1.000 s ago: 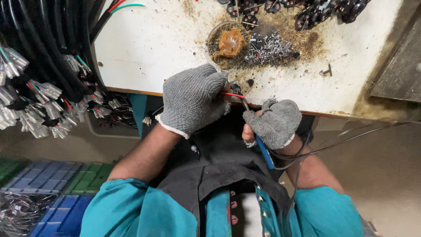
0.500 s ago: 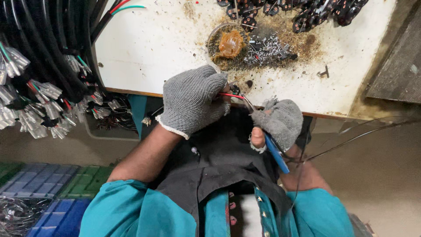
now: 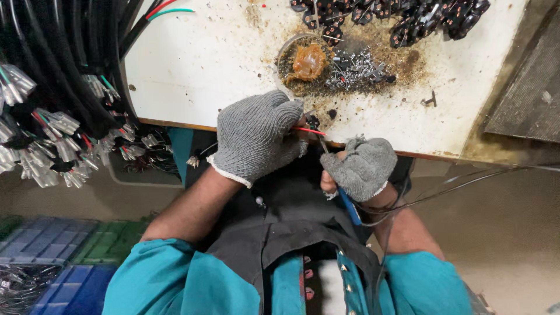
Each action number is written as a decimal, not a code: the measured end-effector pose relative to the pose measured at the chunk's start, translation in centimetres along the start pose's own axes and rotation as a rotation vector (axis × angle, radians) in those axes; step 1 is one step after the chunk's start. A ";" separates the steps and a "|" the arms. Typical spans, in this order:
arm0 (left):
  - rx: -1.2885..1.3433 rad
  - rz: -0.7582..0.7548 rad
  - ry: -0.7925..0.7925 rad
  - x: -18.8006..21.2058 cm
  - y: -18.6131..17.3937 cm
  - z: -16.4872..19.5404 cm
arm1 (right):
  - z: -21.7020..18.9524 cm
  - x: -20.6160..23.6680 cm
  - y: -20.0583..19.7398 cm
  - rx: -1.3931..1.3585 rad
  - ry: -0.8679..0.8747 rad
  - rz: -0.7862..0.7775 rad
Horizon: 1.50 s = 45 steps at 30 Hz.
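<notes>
Right hand shifts along the tabletop edge; blue-handled tool swings under it

A second ago the right hand [image 3: 363, 166] sat below the tabletop [image 3: 192, 64] edge with the blue-handled tool [image 3: 349, 205] trailing toward the body; half a second ago it lay against that edge, handle steeply slanted; now it has eased back below, fingers curled; the left hand [image 3: 256, 135] has barely stirred on the red wire [image 3: 308, 130].

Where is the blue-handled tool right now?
Head view, lower centre-right: the blue-handled tool is in the right hand, just off the table edge.

Single head view, steeply down, close over workbench [image 3: 192, 64].
</notes>
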State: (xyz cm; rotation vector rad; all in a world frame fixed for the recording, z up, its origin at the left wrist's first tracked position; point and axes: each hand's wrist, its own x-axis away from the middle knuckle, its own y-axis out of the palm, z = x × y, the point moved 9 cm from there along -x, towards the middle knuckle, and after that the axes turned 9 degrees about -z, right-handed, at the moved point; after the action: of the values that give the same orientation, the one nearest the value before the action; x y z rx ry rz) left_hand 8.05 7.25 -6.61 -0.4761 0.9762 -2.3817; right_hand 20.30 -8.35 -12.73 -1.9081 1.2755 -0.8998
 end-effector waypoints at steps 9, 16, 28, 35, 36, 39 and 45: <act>-0.015 0.003 0.015 0.2 0.0 0.0 | -1.9 0.1 -2.9 0.199 -0.136 0.264; 0.004 0.022 0.032 0.4 -0.1 -0.1 | -3.5 -0.7 -5.2 0.061 -0.246 0.382; -0.023 0.032 0.050 0.5 -0.1 0.1 | -0.2 -0.1 -5.6 -0.460 0.214 0.381; -0.043 0.039 0.033 0.5 0.0 0.0 | 0.1 -2.1 -4.9 -0.762 0.228 0.514; -0.040 0.035 0.032 0.5 0.0 0.0 | -0.7 -2.4 -5.7 -0.525 0.217 0.477; -0.028 0.030 0.035 0.5 0.1 0.0 | -3.0 -3.0 -7.7 -0.312 0.081 0.473; -0.013 0.048 0.042 0.5 0.0 -0.1 | -4.1 -4.7 -9.1 -0.342 0.187 0.418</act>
State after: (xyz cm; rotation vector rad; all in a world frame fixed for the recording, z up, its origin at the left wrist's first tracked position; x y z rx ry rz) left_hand 7.63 7.01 -6.66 -0.4041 1.0110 -2.3527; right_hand 19.99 -1.74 -3.85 -1.7254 1.9555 -0.6828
